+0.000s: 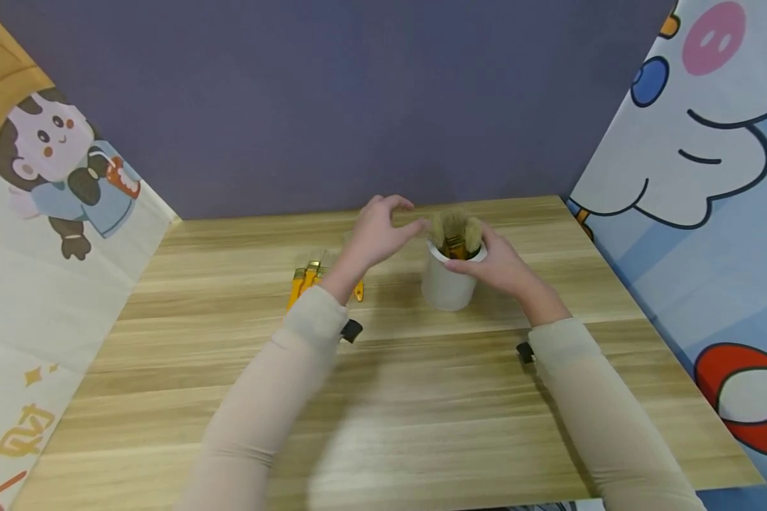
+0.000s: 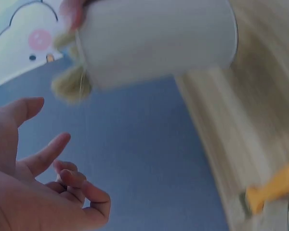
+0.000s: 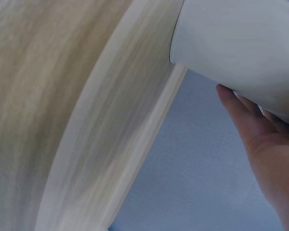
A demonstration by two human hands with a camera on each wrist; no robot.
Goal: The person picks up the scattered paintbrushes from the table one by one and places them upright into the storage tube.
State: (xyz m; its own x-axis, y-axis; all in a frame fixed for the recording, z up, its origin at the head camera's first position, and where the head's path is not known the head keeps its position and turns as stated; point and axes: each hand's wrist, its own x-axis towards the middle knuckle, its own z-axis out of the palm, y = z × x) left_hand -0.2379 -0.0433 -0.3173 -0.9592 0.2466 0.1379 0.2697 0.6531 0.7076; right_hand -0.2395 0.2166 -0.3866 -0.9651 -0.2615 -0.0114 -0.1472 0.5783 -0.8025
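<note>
A white cylindrical cup (image 1: 447, 287) is upright over the right half of the table; I cannot tell whether its base touches the wood. Several paintbrushes (image 1: 454, 231) stand in it, their pale bristles above the rim. My right hand (image 1: 500, 266) holds the cup near the rim from the right, thumb at the front, as the right wrist view also shows along the cup's wall (image 3: 236, 43). To the left of the cup is my left hand (image 1: 380, 231), holding nothing, thumb and index apart and the other fingers bent. More paintbrushes (image 1: 302, 282) with orange handles lie beyond my left forearm, partly hidden by it.
The light wooden table (image 1: 409, 397) meets a dark purple-grey wall (image 1: 358, 106) at the back. Cartoon-printed panels flank it on the left (image 1: 102, 298) and right (image 1: 677, 184). In the left wrist view, an orange brush handle (image 2: 279, 185) shows at lower right.
</note>
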